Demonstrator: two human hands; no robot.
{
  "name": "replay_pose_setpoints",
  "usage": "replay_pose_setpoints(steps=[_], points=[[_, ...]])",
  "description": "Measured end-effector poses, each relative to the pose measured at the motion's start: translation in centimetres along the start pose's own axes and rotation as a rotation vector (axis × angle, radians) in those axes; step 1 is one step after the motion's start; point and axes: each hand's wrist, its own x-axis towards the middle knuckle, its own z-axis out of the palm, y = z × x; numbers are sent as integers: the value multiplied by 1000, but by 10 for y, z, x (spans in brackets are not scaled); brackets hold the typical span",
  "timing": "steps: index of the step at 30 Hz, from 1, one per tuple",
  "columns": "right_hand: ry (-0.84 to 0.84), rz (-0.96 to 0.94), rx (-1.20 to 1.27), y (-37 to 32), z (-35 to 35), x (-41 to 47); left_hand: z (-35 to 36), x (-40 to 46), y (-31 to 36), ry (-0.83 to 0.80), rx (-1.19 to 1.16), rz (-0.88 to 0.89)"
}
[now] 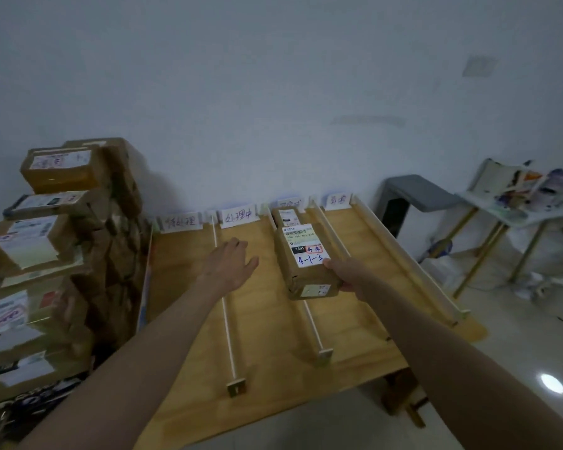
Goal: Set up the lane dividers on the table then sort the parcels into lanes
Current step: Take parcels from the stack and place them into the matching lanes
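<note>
Two bare forearms reach out from the bottom edge over the wooden table (273,319); the left hand (229,261) hovers over the table with fingers spread and loose, holding nothing, while the right hand (343,274) grips the near end of a brown parcel (306,258), thumb on its top face and fingers curled beneath. That held parcel hangs over the table's third lane counting from the left side; its white label carries a barcode, a red stamp and the handwritten mark 4-1-3; its tape looks creased. At the table's far end of the same lane a second parcel (286,217) already lies against the paper lane signs (239,217). I judge the set-up done: the lane dividers (228,323) run lengthwise along the table, each sign stands at the table's far edge; the writing on them is too blurred to read surely. Sorting has barely begun; left of the table a tall stack of parcels (46,241) waits, so most of the work remains.
</note>
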Motion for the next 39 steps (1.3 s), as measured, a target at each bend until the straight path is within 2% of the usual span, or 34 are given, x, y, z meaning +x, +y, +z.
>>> replay_pose_setpoints(steps=[10, 17, 30, 39], points=[[44, 25, -15, 53, -127, 71, 62, 48, 129, -9, 64, -2], [66, 46, 10, 70, -181, 103, 86, 82, 187, -18, 79, 1], [111, 80, -17, 47, -225, 224, 124, 210, 217, -44, 38, 15], [96, 81, -56, 29, -234, 325, 140, 289, 214, -72, 1, -52]])
